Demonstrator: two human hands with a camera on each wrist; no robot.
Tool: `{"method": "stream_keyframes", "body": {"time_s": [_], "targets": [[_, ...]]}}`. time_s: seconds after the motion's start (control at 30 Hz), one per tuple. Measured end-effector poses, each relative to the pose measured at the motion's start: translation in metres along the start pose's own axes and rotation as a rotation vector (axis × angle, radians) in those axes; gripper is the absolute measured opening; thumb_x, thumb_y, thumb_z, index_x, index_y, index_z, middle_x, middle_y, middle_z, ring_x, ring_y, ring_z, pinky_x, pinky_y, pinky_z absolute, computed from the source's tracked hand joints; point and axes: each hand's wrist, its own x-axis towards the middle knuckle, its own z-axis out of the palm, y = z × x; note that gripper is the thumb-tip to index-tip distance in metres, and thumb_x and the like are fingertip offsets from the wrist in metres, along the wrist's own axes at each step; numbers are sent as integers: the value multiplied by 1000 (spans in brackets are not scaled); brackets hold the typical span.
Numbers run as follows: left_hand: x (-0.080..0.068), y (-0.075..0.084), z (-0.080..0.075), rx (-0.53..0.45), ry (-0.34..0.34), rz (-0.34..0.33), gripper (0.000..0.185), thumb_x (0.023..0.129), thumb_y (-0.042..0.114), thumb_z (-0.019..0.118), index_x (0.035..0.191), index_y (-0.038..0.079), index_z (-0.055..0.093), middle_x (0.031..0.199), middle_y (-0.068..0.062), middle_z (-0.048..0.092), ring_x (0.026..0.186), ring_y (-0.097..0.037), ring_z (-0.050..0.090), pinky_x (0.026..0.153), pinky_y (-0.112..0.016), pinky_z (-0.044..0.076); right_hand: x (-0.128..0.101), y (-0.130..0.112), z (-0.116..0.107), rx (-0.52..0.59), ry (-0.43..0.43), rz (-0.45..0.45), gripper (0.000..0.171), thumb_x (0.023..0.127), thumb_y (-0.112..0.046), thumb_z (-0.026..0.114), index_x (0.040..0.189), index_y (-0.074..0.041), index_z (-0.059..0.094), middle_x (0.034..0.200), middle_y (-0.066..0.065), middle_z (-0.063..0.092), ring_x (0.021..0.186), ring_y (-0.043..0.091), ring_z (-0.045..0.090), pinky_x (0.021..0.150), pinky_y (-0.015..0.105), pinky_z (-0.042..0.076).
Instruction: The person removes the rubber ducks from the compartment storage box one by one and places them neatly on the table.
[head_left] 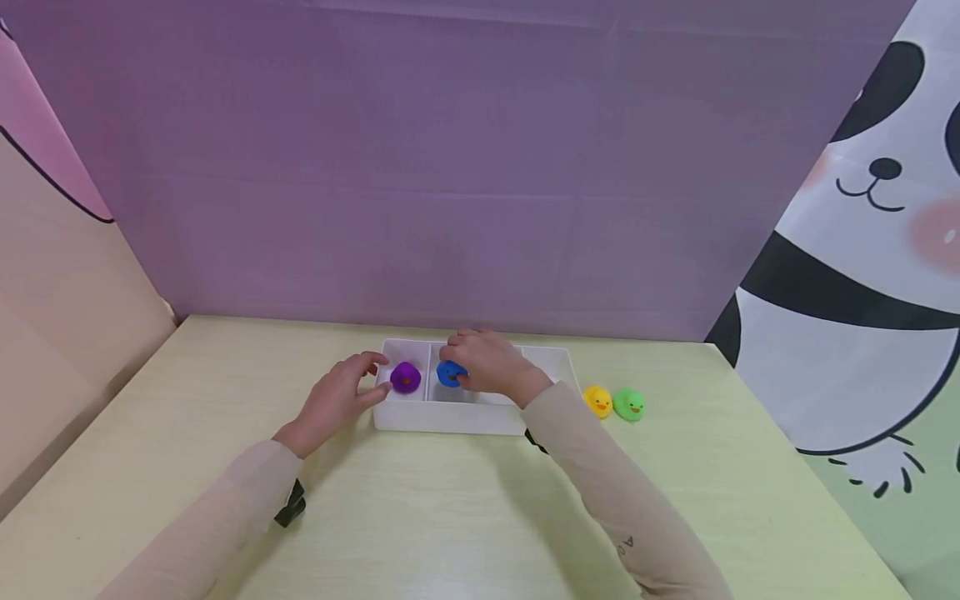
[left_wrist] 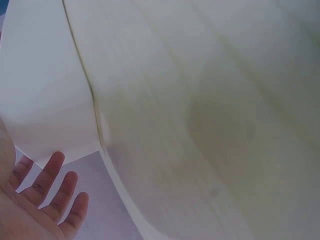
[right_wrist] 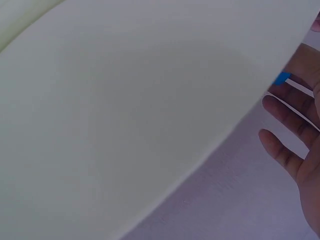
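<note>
A white divided box (head_left: 450,418) sits on the table. A purple rubber duck (head_left: 405,377) stands in its left compartment. My left hand (head_left: 337,398) is at the box's left end, thumb and forefinger spread along its rim; whether they press on it I cannot tell. In the left wrist view the left hand's other fingers (left_wrist: 60,195) are loosely extended. Over the middle compartment my right hand (head_left: 487,365) pinches a blue rubber duck (head_left: 448,373) between thumb and fingers. Only a sliver of the blue duck (right_wrist: 281,78) shows in the right wrist view.
A yellow rubber duck (head_left: 598,402) and a green rubber duck (head_left: 629,404) stand side by side on the table (head_left: 420,517), right of the box. Behind the table hangs a purple backdrop (head_left: 450,183). The right forearm crosses the box's front right part.
</note>
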Motion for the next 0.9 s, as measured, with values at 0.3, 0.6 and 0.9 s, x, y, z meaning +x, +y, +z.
{"method": "stream_keyframes", "body": {"time_s": [0.3,0.6,0.9], "targets": [[1,-1,0,8,-1,8,40,85,28,59,121,12,52,107,-9,60,90,-26,53,75,-39,46,-5,2,-13,3,40,-29,24,77,-22,71,99,-15,63,96,-1,64,91,15,53,81,30,49],[2,-2,0,5,-4,15,41,86,29,59,122,12,52,108,-11,60,92,-27,55,76,-41,46,-14,9,-22,12,71,-23,23,76,-20,72,96,-15,63,92,-4,61,89,14,51,80,29,47],[1,-2,0,-8,-11,10,42,86,29,60,123,11,52,109,-11,59,92,-27,54,76,-41,46,-31,21,-24,50,116,-7,21,75,-17,72,94,-15,63,88,-3,60,88,13,52,77,28,47]]}}
